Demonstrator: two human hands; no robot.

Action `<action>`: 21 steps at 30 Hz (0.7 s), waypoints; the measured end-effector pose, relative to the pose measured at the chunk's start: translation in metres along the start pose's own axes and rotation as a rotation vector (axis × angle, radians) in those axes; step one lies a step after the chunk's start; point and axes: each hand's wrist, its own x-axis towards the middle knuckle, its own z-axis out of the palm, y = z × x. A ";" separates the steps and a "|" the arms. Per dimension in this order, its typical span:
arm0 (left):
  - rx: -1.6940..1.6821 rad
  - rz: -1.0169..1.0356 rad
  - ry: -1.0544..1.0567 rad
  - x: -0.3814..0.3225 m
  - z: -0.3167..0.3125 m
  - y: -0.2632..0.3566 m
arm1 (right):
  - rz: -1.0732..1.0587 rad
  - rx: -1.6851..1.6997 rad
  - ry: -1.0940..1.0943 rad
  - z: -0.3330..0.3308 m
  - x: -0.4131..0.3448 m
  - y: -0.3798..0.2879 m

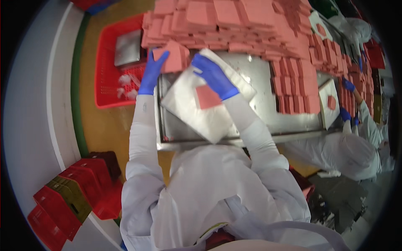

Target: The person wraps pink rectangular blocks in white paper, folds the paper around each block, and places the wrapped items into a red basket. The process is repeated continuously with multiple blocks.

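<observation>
My left hand (152, 73), in a blue glove, grips a pink slab (176, 58) at the table's left end, with the thumb lying over its near face. My right hand (218, 77), also gloved in blue, is bent over a stack of white sheets (185, 105) turned at an angle on the steel table (256, 73). Its fingertips are at the far part of the sheets; whether they pinch one is unclear. Partly under my right wrist, a pink square piece (208, 98) rests on the white sheets.
Stacked pink slabs (230, 15) cover the table's far side, with shorter rows (296, 86) to the right. A red crate (102, 69) at left holds a metal tray (128, 48) and crumpled plastic. More crates (91, 175) stand lower left. A co-worker (351, 155) works at right beside a white board (328, 117).
</observation>
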 end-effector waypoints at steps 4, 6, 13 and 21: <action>0.219 0.284 0.363 -0.041 0.030 -0.007 | -0.013 -0.527 0.214 -0.045 -0.072 -0.026; 0.612 0.447 0.413 -0.081 0.054 0.001 | -0.060 -0.946 0.276 -0.072 -0.108 -0.001; 0.998 0.380 -0.643 -0.213 0.097 -0.039 | -0.212 -1.387 0.163 -0.050 -0.139 0.010; 1.085 0.336 -0.681 -0.224 0.102 -0.019 | -0.041 -0.798 0.143 -0.049 -0.149 -0.015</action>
